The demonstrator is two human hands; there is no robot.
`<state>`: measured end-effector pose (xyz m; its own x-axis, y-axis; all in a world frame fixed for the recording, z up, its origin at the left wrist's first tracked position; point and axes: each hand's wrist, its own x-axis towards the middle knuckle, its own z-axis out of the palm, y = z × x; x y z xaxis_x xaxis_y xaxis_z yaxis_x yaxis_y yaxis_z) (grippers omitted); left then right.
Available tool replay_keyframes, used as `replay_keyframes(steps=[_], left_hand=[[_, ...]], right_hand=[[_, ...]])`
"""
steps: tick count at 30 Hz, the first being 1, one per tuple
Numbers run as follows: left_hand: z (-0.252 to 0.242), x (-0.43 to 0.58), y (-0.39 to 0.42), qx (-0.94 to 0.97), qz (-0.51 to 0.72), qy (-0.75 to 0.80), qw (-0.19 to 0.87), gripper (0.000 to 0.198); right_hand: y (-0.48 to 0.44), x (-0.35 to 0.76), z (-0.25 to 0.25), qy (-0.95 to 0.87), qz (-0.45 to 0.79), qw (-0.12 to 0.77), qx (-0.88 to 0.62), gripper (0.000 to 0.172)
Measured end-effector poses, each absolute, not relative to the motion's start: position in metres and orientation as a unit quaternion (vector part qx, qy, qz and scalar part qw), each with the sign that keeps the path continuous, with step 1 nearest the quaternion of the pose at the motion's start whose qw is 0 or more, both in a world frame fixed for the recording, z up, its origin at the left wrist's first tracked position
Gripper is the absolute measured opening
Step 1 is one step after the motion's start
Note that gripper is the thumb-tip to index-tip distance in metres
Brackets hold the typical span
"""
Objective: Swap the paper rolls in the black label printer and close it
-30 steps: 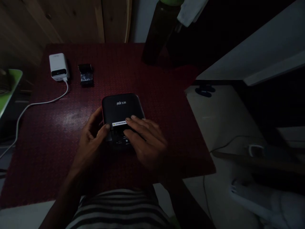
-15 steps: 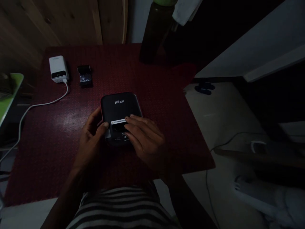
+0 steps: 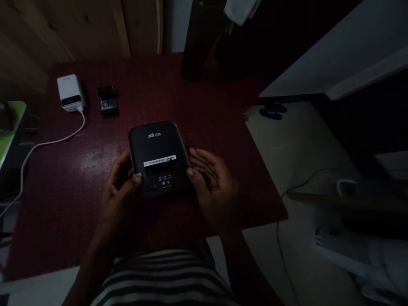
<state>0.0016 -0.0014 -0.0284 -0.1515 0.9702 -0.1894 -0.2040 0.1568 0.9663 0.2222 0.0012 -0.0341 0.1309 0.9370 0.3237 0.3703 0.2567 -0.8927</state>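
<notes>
A small black printer rests on the dark red table. A white warning strip runs above its dark slot, with small buttons and a light logo on top. My left hand grips its left side, thumb on a grey piece near the front corner and fingers curled along the edge. At the right side is my right hand, thumb against the printer's edge and fingers bent beside it. A small dark roll-like part with a shiny face lies farther back on the left.
A white power bank with a plugged-in white cable sits at the back left of the red table. Toward the back stands a tall dark bottle. Slippers lie on the floor to the right, near a dark cord.
My right hand has moved off the printer's slot and buttons to its right side. The slot, strip and buttons are now uncovered. My left hand stays at the left side.
</notes>
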Motion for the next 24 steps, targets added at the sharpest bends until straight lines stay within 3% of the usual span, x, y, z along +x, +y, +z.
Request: replay_keyframes(steps=[7, 24], left_hand=[[-0.026, 0.007, 0.0, 0.317, 0.548, 0.542, 0.552, 0.054], [-0.03, 0.012, 0.0, 0.339, 0.558, 0.536, 0.536, 0.054]], right_hand=[[0.0, 0.222, -0.043, -0.563, 0.317, 0.517, -0.562, 0.033], [0.008, 0.223, -0.033, -0.602, 0.282, 0.513, -0.543, 0.025]])
